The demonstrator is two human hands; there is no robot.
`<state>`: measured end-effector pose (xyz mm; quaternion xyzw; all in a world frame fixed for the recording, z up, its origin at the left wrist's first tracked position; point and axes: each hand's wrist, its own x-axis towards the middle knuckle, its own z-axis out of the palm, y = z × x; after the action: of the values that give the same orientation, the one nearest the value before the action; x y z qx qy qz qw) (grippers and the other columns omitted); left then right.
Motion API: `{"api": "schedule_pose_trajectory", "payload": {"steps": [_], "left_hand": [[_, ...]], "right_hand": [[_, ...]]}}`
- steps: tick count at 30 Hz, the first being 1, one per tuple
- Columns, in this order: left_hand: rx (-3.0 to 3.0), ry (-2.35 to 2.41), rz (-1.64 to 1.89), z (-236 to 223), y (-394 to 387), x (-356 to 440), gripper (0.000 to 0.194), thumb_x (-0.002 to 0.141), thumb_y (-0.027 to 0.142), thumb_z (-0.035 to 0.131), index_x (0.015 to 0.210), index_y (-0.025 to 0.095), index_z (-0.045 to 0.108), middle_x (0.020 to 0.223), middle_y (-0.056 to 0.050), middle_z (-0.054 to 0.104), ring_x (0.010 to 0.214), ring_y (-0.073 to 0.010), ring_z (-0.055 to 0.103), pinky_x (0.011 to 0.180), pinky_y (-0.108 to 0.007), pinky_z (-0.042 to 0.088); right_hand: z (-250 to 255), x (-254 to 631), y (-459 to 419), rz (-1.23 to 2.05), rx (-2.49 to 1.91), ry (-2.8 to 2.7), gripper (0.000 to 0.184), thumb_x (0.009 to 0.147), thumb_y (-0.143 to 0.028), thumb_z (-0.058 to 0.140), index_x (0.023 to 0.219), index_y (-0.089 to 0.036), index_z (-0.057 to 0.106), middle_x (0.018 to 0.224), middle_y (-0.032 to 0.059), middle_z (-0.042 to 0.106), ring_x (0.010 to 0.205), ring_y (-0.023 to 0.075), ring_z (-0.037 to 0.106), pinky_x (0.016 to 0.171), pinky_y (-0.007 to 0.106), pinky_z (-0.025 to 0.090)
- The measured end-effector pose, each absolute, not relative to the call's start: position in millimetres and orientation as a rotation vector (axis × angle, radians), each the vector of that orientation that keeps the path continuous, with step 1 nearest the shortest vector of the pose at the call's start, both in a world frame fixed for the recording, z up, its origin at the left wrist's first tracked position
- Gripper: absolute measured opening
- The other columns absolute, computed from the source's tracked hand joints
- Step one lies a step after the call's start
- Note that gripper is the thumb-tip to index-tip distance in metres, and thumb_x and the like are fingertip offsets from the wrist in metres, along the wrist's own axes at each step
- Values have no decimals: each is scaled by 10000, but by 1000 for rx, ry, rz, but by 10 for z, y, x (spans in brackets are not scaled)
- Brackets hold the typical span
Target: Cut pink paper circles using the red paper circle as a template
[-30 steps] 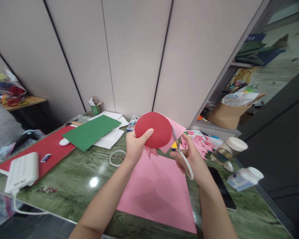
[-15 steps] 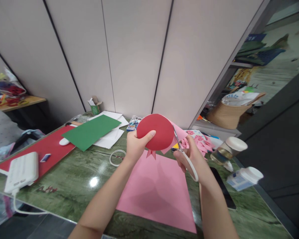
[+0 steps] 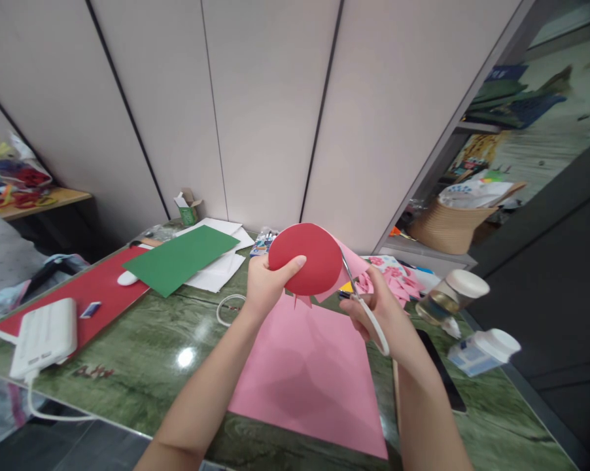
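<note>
My left hand (image 3: 268, 281) is closed on a round red paper disc (image 3: 312, 258), thumb on its face. Behind the disc lies pink paper (image 3: 354, 263) that sticks out along its right edge, with small pink points hanging below. In my right hand (image 3: 373, 307) is a pair of scissors with white handles (image 3: 376, 330). Their blades run along the disc's right edge, over the pink paper. A large pink sheet (image 3: 309, 379) lies flat on the table under both hands. My left fingers behind the disc are hidden.
On the left are a green sheet (image 3: 182, 258), white sheets (image 3: 216, 275), a red sheet (image 3: 103, 288) and a white power bank (image 3: 47, 337) with a cable. Pink scraps (image 3: 405, 284), a jar (image 3: 452, 294), a white-capped bottle (image 3: 486, 350) and a dark phone-like slab (image 3: 445, 373) are on the right.
The disc has shifted and turned very slightly, and the pink points below it look different. The scissors have moved a little left with the right hand; both grips are unchanged.
</note>
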<state>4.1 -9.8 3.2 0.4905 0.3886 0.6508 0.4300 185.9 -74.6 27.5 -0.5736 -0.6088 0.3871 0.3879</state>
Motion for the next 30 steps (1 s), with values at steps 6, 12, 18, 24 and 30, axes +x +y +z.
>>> {"api": "schedule_pose_trajectory", "payload": {"steps": [6, 12, 18, 24, 30], "left_hand": [[1216, 968, 1612, 17, -67, 8, 206, 586, 317, 744, 647, 127, 693, 687, -58, 684, 661, -194, 623, 590, -283, 502], [1255, 959, 1586, 14, -47, -25, 227, 599, 339, 741, 652, 124, 693, 641, -51, 658, 637, -187, 607, 580, -283, 496], [1284, 956, 1514, 31, -76, -9, 238, 590, 349, 746, 614, 123, 673, 595, -41, 636, 583, -170, 582, 535, -265, 468], [1314, 973, 1503, 31, -69, -21, 243, 590, 355, 746, 604, 126, 668, 579, -39, 625, 573, -166, 573, 528, -261, 462], [1311, 979, 1473, 55, -70, -54, 248, 588, 356, 748, 662, 127, 688, 622, -45, 641, 606, -177, 594, 555, -274, 484]], "right_hand": [[252, 1858, -736, 980, -1467, -1548, 699, 746, -314, 614, 1343, -236, 258, 430, -94, 497, 323, 101, 421, 350, 190, 316], [274, 1870, -743, 1013, -1435, -1570, 804, 764, -302, 589, 1419, -230, 130, 439, -97, 504, 326, 108, 447, 361, 203, 350], [270, 1880, -751, 1015, -1419, -1572, 838, 781, -344, 580, 1440, -228, 75, 477, -85, 510, 360, 119, 470, 396, 238, 392], [281, 1877, -761, 1012, -1417, -1567, 855, 777, -342, 602, 1444, -223, 79, 474, -83, 508, 374, 121, 470, 408, 235, 371], [149, 1916, -715, 955, -1412, -1565, 857, 764, -363, 626, 1437, -264, 104, 433, -99, 499, 332, 99, 421, 372, 210, 335]]}}
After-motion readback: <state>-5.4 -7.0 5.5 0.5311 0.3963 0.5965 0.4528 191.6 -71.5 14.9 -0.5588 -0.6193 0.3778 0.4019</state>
